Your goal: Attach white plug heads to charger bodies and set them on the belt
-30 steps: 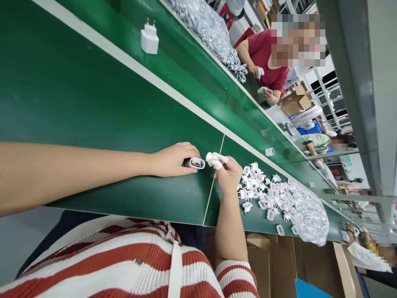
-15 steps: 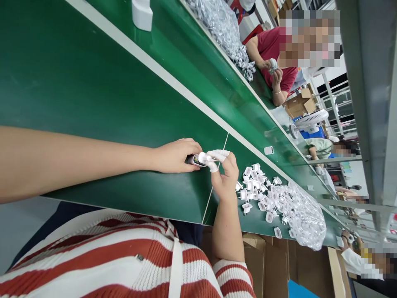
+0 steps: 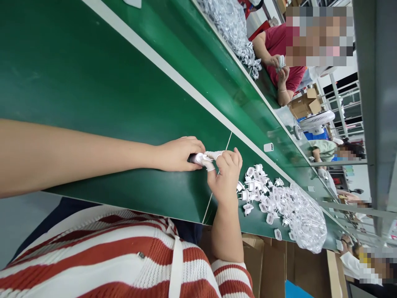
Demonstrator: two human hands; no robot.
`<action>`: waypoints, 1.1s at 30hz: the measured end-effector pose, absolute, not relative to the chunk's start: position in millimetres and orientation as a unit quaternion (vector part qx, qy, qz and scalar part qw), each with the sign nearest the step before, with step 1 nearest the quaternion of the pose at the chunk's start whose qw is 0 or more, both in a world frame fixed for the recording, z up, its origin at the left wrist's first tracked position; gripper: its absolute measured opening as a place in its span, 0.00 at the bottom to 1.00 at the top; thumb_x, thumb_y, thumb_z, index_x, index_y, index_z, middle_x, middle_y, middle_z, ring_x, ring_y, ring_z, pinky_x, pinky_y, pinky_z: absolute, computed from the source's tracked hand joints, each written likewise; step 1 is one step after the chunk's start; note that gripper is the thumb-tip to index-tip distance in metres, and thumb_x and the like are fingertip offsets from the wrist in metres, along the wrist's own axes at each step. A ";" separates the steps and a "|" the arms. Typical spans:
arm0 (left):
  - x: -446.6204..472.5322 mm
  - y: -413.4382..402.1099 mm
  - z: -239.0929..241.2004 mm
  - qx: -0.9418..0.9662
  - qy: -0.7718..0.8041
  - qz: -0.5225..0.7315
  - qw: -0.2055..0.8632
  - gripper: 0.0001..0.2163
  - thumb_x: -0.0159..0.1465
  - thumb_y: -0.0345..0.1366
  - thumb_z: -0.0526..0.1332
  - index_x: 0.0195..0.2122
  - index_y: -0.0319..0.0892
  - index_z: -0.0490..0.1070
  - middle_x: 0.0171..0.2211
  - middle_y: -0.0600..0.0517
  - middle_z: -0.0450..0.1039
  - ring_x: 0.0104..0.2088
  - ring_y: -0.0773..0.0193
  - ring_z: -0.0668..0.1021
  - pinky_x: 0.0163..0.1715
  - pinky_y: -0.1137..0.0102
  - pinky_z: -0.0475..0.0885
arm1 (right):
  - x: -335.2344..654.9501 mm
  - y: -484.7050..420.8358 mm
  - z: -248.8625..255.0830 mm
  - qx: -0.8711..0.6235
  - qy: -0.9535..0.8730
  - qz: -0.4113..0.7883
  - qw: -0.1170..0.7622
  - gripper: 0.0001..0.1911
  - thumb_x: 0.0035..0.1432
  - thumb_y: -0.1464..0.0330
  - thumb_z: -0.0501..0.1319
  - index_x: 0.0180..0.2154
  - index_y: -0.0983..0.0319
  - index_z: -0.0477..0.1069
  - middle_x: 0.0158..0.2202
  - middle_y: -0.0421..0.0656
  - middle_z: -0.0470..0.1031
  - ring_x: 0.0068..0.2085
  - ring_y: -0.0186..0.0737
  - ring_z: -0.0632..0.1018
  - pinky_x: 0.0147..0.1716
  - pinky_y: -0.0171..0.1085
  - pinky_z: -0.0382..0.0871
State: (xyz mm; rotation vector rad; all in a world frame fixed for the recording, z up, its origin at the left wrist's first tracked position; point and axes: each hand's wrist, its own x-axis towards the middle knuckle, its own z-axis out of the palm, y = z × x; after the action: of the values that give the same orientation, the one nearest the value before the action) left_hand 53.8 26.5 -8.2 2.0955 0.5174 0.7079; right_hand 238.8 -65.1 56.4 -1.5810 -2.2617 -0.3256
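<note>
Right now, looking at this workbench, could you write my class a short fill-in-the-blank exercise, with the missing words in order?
1. The person's left hand is wrapped around a casing coloured ____.
2. Finger covers are worn on the person's ____ hand.
3. The loose plug pieces lie on a worktop coloured ____.
4. The person's top has red and white ____.
Missing words: white; right; green; stripes.

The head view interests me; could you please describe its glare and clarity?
Head view: sheen on the green worktop, glints on the plastic bag beyond the right hand; head view: scene tilted, a co-worker with face pixelated, the held white part blending with pale finger covers.
</note>
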 end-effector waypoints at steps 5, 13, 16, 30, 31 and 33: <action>54.1 26.6 -8.5 0.838 0.213 0.277 0.420 0.10 0.65 0.42 0.66 0.40 0.41 0.80 0.48 0.46 0.81 0.51 0.54 0.78 0.57 0.60 0.69 | 234.0 -67.5 59.3 -0.561 -0.801 -0.143 0.155 0.08 0.64 0.73 0.59 0.32 0.56 0.69 0.34 0.40 0.76 0.46 0.45 0.76 0.74 0.54 0.48; 54.5 26.0 -6.4 0.833 0.225 0.267 0.429 0.09 0.64 0.42 0.67 0.39 0.43 0.80 0.50 0.47 0.80 0.52 0.53 0.77 0.57 0.59 0.69 | 224.3 -70.0 65.0 -0.583 -0.788 -0.133 0.144 0.11 0.61 0.76 0.60 0.31 0.54 0.68 0.34 0.40 0.77 0.45 0.48 0.76 0.75 0.62 0.41; 55.0 26.6 -7.1 0.833 0.221 0.270 0.429 0.09 0.64 0.42 0.67 0.40 0.43 0.80 0.50 0.47 0.80 0.52 0.52 0.78 0.57 0.59 0.69 | 228.5 -65.8 68.7 -0.593 -0.789 -0.086 0.135 0.09 0.60 0.75 0.60 0.32 0.55 0.70 0.34 0.41 0.76 0.45 0.48 0.76 0.73 0.59 0.49; 58.7 27.2 -11.4 0.839 0.218 0.271 0.418 0.07 0.65 0.39 0.68 0.39 0.42 0.78 0.50 0.47 0.80 0.51 0.52 0.77 0.56 0.58 0.67 | 232.3 -61.7 80.1 -0.559 -0.817 -0.119 0.082 0.09 0.59 0.76 0.61 0.30 0.56 0.70 0.32 0.40 0.75 0.43 0.46 0.77 0.71 0.56 0.52; 58.8 27.3 -11.1 0.840 0.219 0.269 0.417 0.07 0.65 0.39 0.68 0.40 0.42 0.78 0.51 0.47 0.80 0.51 0.52 0.77 0.56 0.58 0.66 | 233.9 -61.1 79.5 -0.568 -0.812 -0.101 0.087 0.08 0.61 0.75 0.61 0.31 0.56 0.72 0.33 0.40 0.75 0.43 0.45 0.78 0.71 0.56 0.53; 58.7 27.4 -9.8 0.842 0.222 0.264 0.414 0.07 0.65 0.39 0.68 0.40 0.42 0.78 0.50 0.47 0.80 0.52 0.51 0.77 0.56 0.58 0.66 | 237.1 -59.3 78.4 -0.593 -0.798 -0.043 0.101 0.04 0.65 0.70 0.63 0.38 0.56 0.76 0.37 0.40 0.78 0.44 0.44 0.79 0.71 0.58 0.54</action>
State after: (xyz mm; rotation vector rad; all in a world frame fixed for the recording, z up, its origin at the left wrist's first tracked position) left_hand 58.7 27.4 -9.8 2.1175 0.5583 0.6632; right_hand 237.1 -59.3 78.4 -1.7511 -2.3564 -0.1268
